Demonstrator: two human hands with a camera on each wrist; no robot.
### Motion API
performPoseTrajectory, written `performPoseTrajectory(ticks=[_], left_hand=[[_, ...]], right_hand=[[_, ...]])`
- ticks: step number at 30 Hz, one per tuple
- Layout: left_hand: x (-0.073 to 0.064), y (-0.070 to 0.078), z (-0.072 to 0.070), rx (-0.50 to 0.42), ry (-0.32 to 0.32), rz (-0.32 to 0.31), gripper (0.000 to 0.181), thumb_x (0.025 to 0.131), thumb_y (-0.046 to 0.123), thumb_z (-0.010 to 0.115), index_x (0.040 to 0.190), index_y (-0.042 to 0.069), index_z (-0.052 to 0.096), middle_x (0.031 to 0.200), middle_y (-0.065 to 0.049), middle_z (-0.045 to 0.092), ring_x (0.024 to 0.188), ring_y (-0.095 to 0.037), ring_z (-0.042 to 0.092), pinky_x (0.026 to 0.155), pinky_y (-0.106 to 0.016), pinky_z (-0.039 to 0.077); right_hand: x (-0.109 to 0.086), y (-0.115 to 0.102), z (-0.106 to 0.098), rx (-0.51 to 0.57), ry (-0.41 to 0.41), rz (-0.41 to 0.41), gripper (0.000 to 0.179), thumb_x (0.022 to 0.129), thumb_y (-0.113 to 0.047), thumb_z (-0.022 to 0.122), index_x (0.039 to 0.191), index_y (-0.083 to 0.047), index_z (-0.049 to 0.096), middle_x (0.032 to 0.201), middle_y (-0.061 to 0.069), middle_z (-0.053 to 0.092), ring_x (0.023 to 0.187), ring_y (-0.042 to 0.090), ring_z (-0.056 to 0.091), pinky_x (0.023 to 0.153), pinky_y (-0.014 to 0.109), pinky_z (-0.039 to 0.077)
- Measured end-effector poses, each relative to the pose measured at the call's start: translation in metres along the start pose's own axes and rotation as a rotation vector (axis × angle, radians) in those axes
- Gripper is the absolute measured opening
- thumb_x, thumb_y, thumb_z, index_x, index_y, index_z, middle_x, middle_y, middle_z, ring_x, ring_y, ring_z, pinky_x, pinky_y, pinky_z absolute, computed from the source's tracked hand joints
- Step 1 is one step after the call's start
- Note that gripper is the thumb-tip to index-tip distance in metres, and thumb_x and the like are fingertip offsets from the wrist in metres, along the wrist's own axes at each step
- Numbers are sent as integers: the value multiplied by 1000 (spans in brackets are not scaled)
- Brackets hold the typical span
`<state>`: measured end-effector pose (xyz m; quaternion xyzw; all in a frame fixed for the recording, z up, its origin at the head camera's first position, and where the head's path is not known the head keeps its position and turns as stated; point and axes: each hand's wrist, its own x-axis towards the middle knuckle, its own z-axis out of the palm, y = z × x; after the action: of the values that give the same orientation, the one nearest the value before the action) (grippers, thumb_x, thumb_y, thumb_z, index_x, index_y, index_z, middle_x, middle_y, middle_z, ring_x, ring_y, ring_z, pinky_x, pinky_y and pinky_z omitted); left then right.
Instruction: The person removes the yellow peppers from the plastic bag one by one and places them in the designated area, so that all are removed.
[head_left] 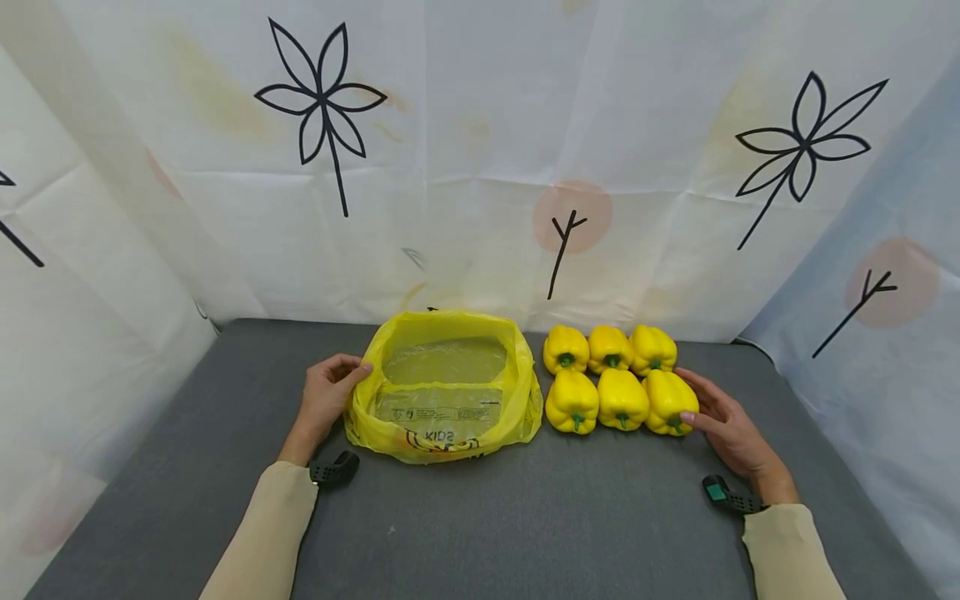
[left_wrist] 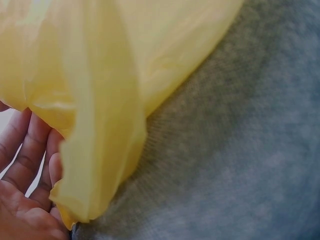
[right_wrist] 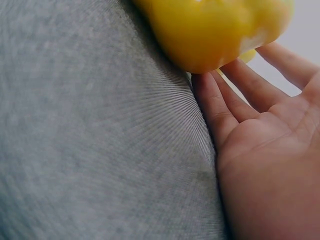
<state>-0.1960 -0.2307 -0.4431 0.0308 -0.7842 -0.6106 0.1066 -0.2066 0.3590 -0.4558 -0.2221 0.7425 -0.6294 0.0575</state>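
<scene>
A yellow plastic bag (head_left: 531, 408) stands with its mouth wide open on the grey table, dark print on its near side. My left hand (head_left: 326, 400) holds the bag's left rim, thumb over the edge and fingers outside. In the left wrist view, the bag's plastic (left_wrist: 102, 125) covers part of that hand (left_wrist: 25, 170). To the right of the bag, yellow bell peppers sit in two rows of three. My right hand (head_left: 731, 429) grips the front-right bell pepper (head_left: 666, 400), thumb in front and fingers behind. The right wrist view shows fingertips against this pepper's (right_wrist: 205, 30) underside.
The other bell peppers, such as the front-middle one (head_left: 622, 398) and the back-left one (head_left: 565, 348), stand close together. A patterned white curtain (head_left: 480, 150) hangs behind the grey table (head_left: 510, 533). Black bands (head_left: 335, 471) circle both wrists.
</scene>
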Motion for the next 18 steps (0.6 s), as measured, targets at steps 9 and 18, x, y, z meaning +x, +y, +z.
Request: performPoseTrajectory(ticks=[9,18], left_hand=[[8,-21,-2,2,28,20,33,98,25,72,111,-6,68,95,-1,67,82,-11,61,71,-20,52],[8,-20,0,15,104,83,35,94,30,76,106,-2,71,92,-4,68,80,-12,62,69,-20,53]], right_hand=[[-1,4,0,51,68,9,59,105,1,45,160,-3,24,155,-2,36,130,-2,43,98,12,39],[1,-5,1,39,130,-47,51,106,2,46,156,-4,36,142,-7,52,126,1,48,96,13,40]])
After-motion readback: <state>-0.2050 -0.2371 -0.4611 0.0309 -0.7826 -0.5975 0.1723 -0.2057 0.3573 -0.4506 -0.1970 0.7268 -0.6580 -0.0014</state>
